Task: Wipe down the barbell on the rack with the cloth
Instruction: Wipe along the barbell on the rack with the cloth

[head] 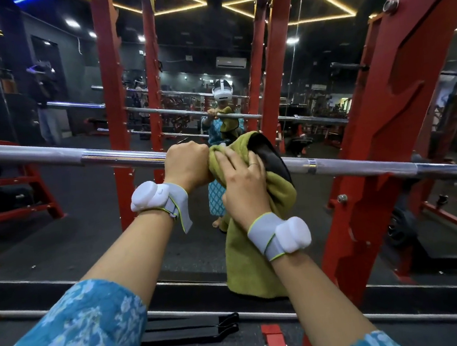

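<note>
A long steel barbell [52,156] runs across the view at chest height, resting on a red rack [378,119]. My left hand [187,165] grips the bar near its middle, fingers curled over it. Right beside it, an olive-green cloth [257,253] with a dark lining is draped over the bar and hangs well below it. My right hand [243,182] holds the cloth around the bar, fingers wrapped over the fabric. The stretch of bar under the cloth is hidden. Both wrists wear white trackers on grey straps.
A large mirror behind the rack reflects me, the bar and the gym. Red uprights [113,100] stand left of centre and at the right. A black strap [197,329] and a red plate [276,344] lie on the floor below.
</note>
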The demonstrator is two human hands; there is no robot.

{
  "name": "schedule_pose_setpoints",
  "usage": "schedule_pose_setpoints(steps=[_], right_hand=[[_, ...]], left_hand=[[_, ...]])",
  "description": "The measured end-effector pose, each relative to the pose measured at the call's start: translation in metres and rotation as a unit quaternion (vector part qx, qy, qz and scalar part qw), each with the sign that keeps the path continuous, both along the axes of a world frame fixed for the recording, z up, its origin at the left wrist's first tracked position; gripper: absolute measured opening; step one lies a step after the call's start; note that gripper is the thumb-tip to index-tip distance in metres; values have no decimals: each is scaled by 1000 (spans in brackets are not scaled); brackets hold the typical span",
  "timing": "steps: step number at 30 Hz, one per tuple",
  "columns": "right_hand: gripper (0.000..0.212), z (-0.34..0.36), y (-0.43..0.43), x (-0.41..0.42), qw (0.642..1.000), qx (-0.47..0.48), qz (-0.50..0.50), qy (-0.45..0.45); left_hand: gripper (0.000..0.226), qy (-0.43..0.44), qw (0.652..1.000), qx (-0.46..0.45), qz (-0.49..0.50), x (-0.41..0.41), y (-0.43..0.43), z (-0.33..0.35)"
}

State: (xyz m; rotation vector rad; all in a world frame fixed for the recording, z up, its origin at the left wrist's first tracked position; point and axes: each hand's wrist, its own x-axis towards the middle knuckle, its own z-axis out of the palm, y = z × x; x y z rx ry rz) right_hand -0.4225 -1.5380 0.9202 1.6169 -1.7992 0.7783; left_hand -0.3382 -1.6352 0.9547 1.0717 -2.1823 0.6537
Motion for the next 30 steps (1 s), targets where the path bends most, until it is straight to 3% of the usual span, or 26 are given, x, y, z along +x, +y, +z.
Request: schedule_pose_setpoints(steps=[5, 10, 13, 16, 18, 21, 25, 30], right_hand=[[72, 2, 13, -12, 1000, -2, 6, -21], [51, 24, 0, 1, 995, 20, -69, -68], [54, 18, -9, 13, 998, 10, -52, -31], [68, -3, -7, 9, 999, -43, -7, 13], [72, -12, 1, 0, 998, -53, -5, 37], [73, -12, 6, -8, 998, -59, -32, 10], [67, -1, -5, 0, 995, -52, -76, -45], [58, -9, -15, 12, 995, -75, -49, 44]], left_hand=[[26, -44, 997, 57, 15, 1, 2, 13], [28, -75, 990, 116, 4, 5, 4, 22], [21, -21, 997, 64, -27, 7, 0, 11], [8, 32, 994, -74, -80, 14, -6, -10], [19, 33, 989, -130, -56, 17, -11, -20], [32, 26, 993, -110, -28, 12, -14, -20], [16, 0, 999, -34, -1, 8, -5, -2], [21, -26, 999, 21, 8, 11, -2, 7]])
